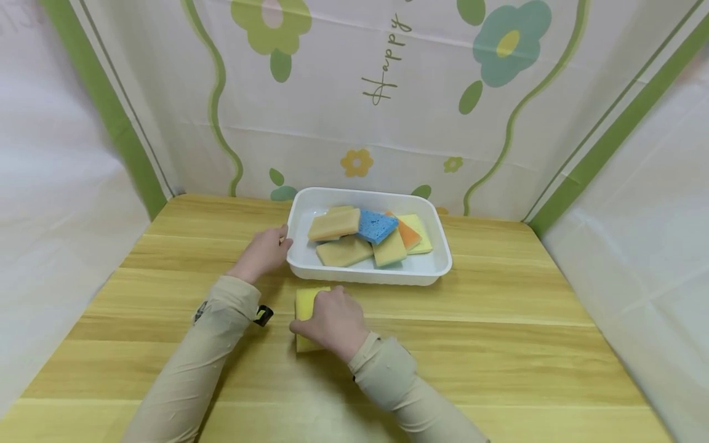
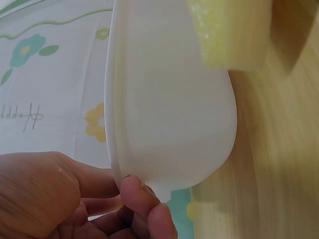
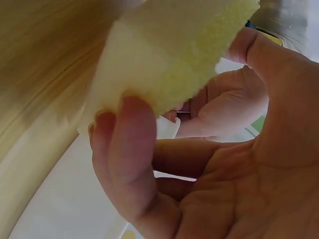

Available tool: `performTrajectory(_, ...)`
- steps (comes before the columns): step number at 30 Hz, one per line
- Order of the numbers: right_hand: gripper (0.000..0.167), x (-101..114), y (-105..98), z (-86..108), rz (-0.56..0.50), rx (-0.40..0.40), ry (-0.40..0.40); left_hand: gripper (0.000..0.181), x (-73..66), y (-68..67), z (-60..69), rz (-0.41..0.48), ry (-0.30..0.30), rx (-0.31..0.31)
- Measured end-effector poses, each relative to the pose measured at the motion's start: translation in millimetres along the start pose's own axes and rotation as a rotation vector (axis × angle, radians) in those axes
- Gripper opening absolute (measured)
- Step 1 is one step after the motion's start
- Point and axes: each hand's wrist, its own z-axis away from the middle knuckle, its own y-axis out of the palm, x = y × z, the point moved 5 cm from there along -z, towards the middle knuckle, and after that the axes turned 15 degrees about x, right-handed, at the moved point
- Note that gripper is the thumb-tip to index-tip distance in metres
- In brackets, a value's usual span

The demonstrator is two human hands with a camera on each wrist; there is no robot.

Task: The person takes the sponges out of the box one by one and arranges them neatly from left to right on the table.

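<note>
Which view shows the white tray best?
Head: it shows nearly the whole white tray, with the sponges inside. Left wrist gives only its outside, close up and cropped; right wrist gives just part of it, behind the right hand.

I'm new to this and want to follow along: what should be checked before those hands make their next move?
1. Right hand has the yellow sponge: ok, thumb and fingers hold it.
2. That grip is firm enough: cannot tell, pressure doesn't show.
3. Left hand is on the white tray: ok, at its left end.
4. Tray sits upright on the table: ok.
5. Yellow sponge is inside the tray, if it belongs there: not ok, it is outside, in front.
</note>
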Motion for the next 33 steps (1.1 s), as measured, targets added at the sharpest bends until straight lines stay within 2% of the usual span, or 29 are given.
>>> performTrajectory(7, 0.051, 3.2, 5.5, -8.3, 0.044, 0.008, -0.006, 0.052, -1.5, 0.2, 0.1, -0.013, -0.001, 0.007)
performTrajectory(20, 0.054, 6.3, 6.8, -19.5, 0.031, 0.005, -0.068, 0.052, -3.6, -0.8, -0.1, -0.013, 0.007, 0.002)
performTrajectory(27, 0.055, 9.1, 8.7, -22.0, 0.018, 0.041, -0.068, 0.052, -1.8, 0.3, -1.0, -0.021, 0.01, -0.001)
performTrajectory(33, 0.056, 11.1, 9.6, -23.6, 0.024, 0.04, -0.061, 0.051, -2.1, -0.3, -0.5, -0.024, 0.018, -0.004)
